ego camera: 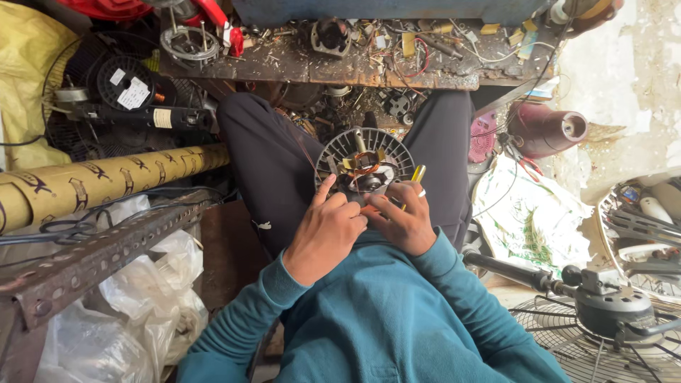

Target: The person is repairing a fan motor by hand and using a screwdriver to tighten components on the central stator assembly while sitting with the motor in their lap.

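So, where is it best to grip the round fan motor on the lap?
Probably by the slotted outer rim of the motor, from both sides. The copper coils in the middle look delicate, and both the left hand and right hand already steady it from below.

**Where everything sits**

I see the fan motor (365,168) on the lap, between the knees, with the left hand (325,234) on its near left side and the right hand (403,221) on its near right — both touching it. Beyond the knees runs the tabletop (305,69), littered with small parts. To the left lie a cardboard tube (99,183) and, nearer me, a perforated metal bar (99,252) over plastic bags (142,305). At right front stands a fan (610,312).
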